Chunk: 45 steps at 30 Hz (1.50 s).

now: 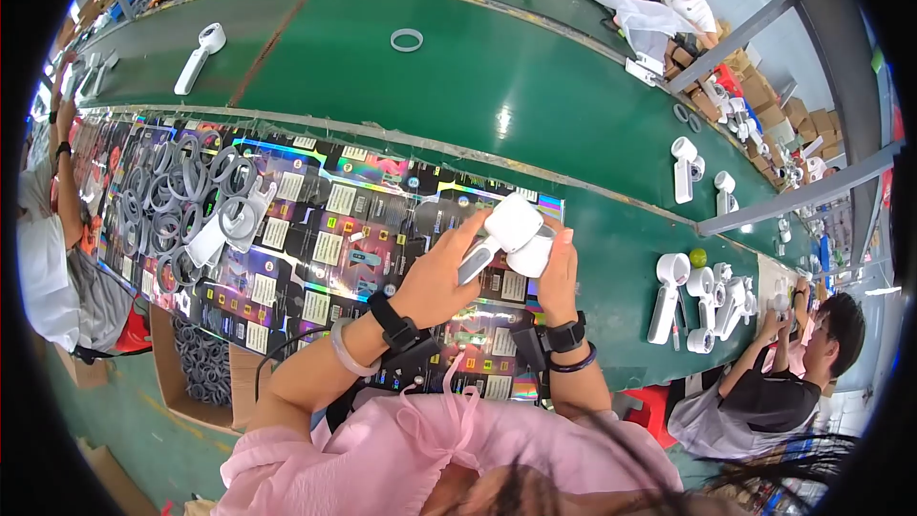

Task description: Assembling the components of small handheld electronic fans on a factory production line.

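Held in front of me is a white handheld fan [514, 222] with a rounded, blocky head and a grey-sided handle. My left hand [441, 268] is closed around its handle and upper side. A second white, cup-like part [531, 256] sits just under the head, and the fingers of my right hand [560, 272] are closed on it. Whether the two white parts are joined cannot be made out. Beneath my hands lies a bench top covered with printed, shiny packaging sheets [330, 229]. To the left is a heap of grey rings [191, 177] with a white fan part [205, 244] among them.
A green conveyor belt [334, 67] runs beyond the bench, carrying a white fan [201, 57] and a grey ring [407, 50]. More white fans [666, 301] stand at right. A cardboard box [244, 382] of grey rings is below left. Co-workers sit at both sides.
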Each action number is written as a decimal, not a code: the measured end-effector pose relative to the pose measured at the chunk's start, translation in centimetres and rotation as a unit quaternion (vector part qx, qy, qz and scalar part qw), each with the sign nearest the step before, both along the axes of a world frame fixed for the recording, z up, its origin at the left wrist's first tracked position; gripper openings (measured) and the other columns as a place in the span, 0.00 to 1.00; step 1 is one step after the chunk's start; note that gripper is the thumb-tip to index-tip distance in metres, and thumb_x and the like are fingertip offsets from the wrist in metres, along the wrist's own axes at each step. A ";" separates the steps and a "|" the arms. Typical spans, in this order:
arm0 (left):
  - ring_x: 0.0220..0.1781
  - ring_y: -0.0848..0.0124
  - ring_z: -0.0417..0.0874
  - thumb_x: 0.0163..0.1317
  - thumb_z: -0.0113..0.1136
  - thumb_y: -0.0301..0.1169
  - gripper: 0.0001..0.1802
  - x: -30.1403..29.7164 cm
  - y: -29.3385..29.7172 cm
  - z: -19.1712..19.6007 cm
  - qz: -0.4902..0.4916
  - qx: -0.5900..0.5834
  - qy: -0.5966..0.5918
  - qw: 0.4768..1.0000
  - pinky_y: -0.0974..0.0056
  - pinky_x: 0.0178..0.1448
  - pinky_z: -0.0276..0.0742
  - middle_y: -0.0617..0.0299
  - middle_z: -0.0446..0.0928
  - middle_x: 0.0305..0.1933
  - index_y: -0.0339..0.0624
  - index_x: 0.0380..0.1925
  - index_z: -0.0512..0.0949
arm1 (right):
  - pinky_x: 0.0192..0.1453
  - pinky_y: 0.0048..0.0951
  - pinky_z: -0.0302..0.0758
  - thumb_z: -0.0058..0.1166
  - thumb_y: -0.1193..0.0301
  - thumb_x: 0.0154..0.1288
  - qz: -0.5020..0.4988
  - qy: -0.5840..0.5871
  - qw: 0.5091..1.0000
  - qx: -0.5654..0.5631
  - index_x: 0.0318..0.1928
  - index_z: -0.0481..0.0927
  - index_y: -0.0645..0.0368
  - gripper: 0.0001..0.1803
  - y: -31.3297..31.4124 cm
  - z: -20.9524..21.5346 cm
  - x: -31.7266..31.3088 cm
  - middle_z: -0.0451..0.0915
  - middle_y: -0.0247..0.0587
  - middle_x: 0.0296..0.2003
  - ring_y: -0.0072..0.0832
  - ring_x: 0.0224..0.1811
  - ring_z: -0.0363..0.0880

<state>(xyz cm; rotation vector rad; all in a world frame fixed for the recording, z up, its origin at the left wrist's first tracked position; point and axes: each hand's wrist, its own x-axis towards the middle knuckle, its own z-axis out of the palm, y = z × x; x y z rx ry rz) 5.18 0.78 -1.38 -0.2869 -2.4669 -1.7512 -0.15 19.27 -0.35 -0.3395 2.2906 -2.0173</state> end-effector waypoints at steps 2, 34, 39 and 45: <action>0.57 0.47 0.74 0.48 0.54 0.22 0.46 -0.2 0.0 -0.3 -0.008 -0.001 0.006 1.000 0.57 0.62 0.69 0.42 0.69 0.56 0.45 0.71 0.52 | 0.53 0.32 0.75 0.26 0.47 0.76 -0.013 0.003 0.999 -0.033 0.59 0.70 0.69 0.36 -0.2 -0.2 -0.3 0.80 0.48 0.47 0.30 0.47 0.79; 0.25 0.67 0.81 0.58 0.53 0.20 0.44 0.0 -0.9 1.1 -0.134 0.414 -0.348 0.830 0.63 0.25 0.80 0.55 0.75 0.33 0.48 0.72 0.45 | 0.68 0.40 0.62 0.65 0.64 0.55 0.061 0.239 0.967 0.063 0.68 0.56 0.61 0.44 -0.8 1.5 0.4 0.59 0.48 0.59 0.39 0.62 0.64; 0.28 0.67 0.81 0.58 0.53 0.18 0.44 -0.2 -0.8 0.1 -0.116 0.403 -0.329 0.846 0.62 0.27 0.80 0.55 0.75 0.35 0.48 0.72 0.45 | 0.62 0.36 0.67 0.67 0.68 0.56 0.013 0.240 0.955 0.173 0.62 0.62 0.61 0.36 -0.4 0.9 0.5 0.64 0.46 0.56 0.35 0.58 0.67; 0.28 0.67 0.81 0.58 0.53 0.18 0.43 -0.1 -0.5 1.3 -0.139 0.369 -0.325 0.860 0.63 0.26 0.79 0.55 0.75 0.35 0.46 0.72 0.45 | 0.57 0.31 0.72 0.69 0.68 0.56 -0.050 0.146 0.988 -0.010 0.60 0.64 0.63 0.36 -0.5 0.1 0.9 0.73 0.42 0.50 0.29 0.52 0.73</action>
